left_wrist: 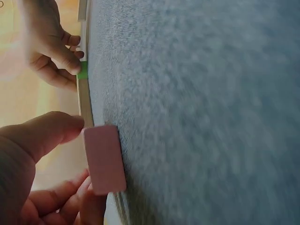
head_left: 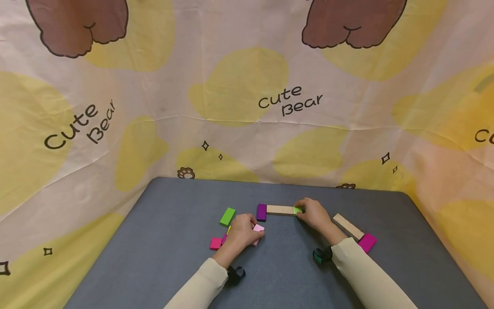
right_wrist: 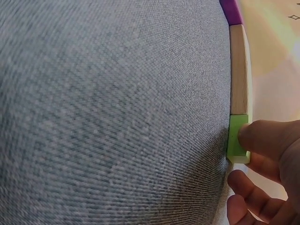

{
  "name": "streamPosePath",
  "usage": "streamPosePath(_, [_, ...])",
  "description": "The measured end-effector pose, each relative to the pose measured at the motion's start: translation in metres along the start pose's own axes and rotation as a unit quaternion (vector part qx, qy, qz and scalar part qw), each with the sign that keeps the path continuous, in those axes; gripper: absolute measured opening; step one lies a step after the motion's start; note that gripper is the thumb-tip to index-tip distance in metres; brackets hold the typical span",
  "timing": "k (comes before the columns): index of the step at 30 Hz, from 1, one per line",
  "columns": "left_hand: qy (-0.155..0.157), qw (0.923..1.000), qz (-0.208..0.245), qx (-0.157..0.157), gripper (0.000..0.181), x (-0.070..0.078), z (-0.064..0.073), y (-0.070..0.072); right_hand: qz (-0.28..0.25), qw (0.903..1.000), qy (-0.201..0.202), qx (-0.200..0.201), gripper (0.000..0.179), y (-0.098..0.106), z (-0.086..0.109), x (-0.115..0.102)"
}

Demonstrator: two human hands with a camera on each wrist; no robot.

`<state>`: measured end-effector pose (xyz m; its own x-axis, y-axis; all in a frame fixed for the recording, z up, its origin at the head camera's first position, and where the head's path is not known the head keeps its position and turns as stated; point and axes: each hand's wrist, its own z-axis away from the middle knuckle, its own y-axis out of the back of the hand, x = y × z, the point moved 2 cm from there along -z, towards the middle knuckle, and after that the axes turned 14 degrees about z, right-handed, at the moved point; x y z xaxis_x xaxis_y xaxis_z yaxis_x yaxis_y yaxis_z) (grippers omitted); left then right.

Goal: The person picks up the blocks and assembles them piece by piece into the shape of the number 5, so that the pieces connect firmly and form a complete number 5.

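Note:
My left hand pinches a pale pink block between thumb and fingers, close over the grey table. In the left wrist view that pink block shows its broad face. Further right, my right hand grips a small light green block by thumb and fingers. This green block lies against the end of a plain wooden block in the right wrist view. At the wooden block's other end sits a purple block, so the three form a row.
Left of my left hand lie a bright green block and a hot pink block, with magenta and yellow pieces partly hidden by the hand. Beyond my right wrist, a second wooden block slants toward a magenta block. A patterned cloth hangs behind the table.

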<state>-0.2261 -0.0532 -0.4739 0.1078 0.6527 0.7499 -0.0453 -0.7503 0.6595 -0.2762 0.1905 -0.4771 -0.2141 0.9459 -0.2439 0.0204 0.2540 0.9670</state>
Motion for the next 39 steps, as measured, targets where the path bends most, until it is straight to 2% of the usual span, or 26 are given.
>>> streamPosePath(5, [-0.037,0.9984,0.0,-0.043,0.032,-0.003,0.004,0.006,-0.001,1.0,-0.004,-0.002,0.024,-0.002,0.0,0.001])
streamPosePath(10, [-0.088,0.9922,-0.018,-0.086,0.038,-0.004,0.009,0.013,-0.002,1.0,-0.004,-0.002,0.025,-0.001,0.0,0.001])
streamPosePath(15, [-0.106,0.9887,-0.011,-0.105,0.042,-0.003,0.016,0.015,0.001,1.0,-0.002,0.0,0.026,-0.001,0.0,0.001])
streamPosePath(20, [-0.102,0.9897,-0.001,-0.101,0.04,-0.004,0.019,0.012,-0.004,1.0,-0.005,-0.003,0.026,-0.002,0.0,0.001])
streamPosePath(26, [-0.1,0.9924,-0.001,-0.072,0.039,-0.003,0.017,0.006,-0.003,1.0,-0.006,-0.002,0.025,0.0,0.001,0.0])
streamPosePath(34, [-0.067,0.9962,0.027,-0.047,0.043,-0.003,0.012,0.0,-0.007,0.9999,-0.008,0.002,0.024,0.0,0.001,0.0])
streamPosePath(39, [-0.063,0.997,0.026,-0.038,0.043,-0.004,0.009,-0.003,-0.006,1.0,-0.007,0.002,0.024,0.0,0.001,0.0])
